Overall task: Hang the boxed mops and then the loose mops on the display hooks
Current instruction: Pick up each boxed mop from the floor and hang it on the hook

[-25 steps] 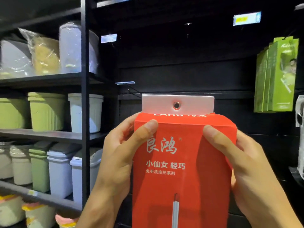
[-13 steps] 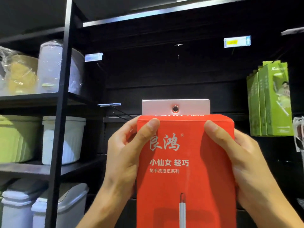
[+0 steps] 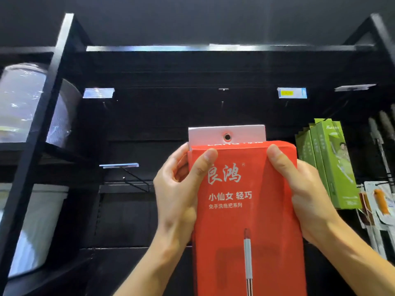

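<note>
A tall red mop box [image 3: 245, 210] with white Chinese lettering is held upright in front of the black display wall. Its white hang tab [image 3: 241, 133] with a metal eyelet sticks up at the top. My left hand [image 3: 179, 189] grips the box's upper left edge, thumb on the front. My right hand [image 3: 303, 189] grips the upper right edge the same way. A bare display hook [image 3: 222, 97] juts from the wall above the tab, well apart from it. Another hook [image 3: 132, 176] with a label strip sits lower left.
Green mop boxes [image 3: 329, 163] hang on the wall at the right, with packaged items [image 3: 378, 206] below them. A black shelf post [image 3: 40, 124] stands at the left with wrapped bins [image 3: 25, 103] on shelves. A yellow price tag [image 3: 291, 92] sits upper right.
The view has tilted upward, so the shelves and green boxes have slid down in the picture. Both hands keep their grip on the red box, raised with the view.
</note>
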